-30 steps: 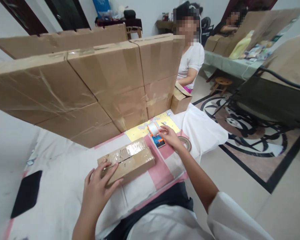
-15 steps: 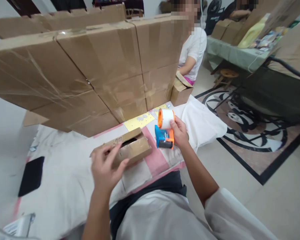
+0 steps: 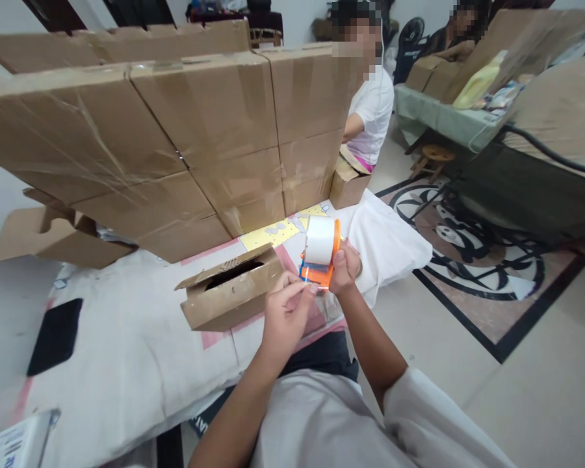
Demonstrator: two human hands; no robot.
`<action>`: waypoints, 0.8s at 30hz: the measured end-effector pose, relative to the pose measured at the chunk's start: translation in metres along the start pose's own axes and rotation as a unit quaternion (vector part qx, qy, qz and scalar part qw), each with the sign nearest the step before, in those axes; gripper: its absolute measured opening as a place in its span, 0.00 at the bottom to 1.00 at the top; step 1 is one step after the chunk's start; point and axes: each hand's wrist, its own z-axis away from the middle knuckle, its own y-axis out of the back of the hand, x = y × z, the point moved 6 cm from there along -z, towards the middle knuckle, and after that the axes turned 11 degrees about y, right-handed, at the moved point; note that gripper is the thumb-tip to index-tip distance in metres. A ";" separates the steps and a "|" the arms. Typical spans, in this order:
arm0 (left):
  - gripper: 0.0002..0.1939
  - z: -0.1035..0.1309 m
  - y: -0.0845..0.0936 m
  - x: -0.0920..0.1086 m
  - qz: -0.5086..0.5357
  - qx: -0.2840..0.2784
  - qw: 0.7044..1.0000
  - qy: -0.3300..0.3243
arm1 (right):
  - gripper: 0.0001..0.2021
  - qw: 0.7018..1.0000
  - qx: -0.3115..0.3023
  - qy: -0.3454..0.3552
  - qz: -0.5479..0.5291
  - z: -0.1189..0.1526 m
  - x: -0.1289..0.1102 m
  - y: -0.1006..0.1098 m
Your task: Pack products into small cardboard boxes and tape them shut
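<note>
Grasping the orange-and-blue tape dispenser (image 3: 320,247) in the right hand (image 3: 346,266) — pinching at its lower edge with thumb and fingers of the left hand (image 3: 286,311). Holding it over the cloth-covered table (image 3: 114,351), just right of the cardboard box (image 3: 231,299) — gaping open along its top.

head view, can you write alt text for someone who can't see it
A person's right hand holds an orange and blue tape dispenser, with the left hand at its lower edge. Beside the hands, a partly open cardboard box sits on a mostly white cloth, in front of a tall taped cardboard partition.
</note>
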 end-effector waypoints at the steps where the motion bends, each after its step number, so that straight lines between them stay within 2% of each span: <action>1: 0.13 0.001 -0.001 -0.002 0.002 -0.008 1.000 0.016 | 0.23 1.000 0.007 0.009 0.019 -0.001 -0.002 0.001; 4: 0.13 0.003 0.000 -0.008 0.008 -0.018 0.998 0.053 | 0.23 0.998 0.007 0.009 0.057 -0.003 -0.006 -0.001; 11: 0.13 0.009 0.009 -0.017 0.006 -0.002 0.997 0.071 | 0.22 0.999 -0.011 -0.045 0.015 0.001 -0.003 -0.017; 13: 0.15 0.015 0.009 -0.019 0.003 -0.006 0.997 0.075 | 0.21 0.997 0.017 -0.070 -0.005 -0.003 0.003 -0.016; 17: 0.19 0.025 0.006 -0.025 -0.007 -0.033 0.996 0.082 | 0.20 0.981 0.118 -0.130 -0.085 -0.017 0.014 -0.004; 24: 0.21 0.023 0.004 -0.029 -0.043 -0.020 0.997 0.059 | 0.20 0.968 0.135 -0.167 -0.132 -0.030 0.013 0.002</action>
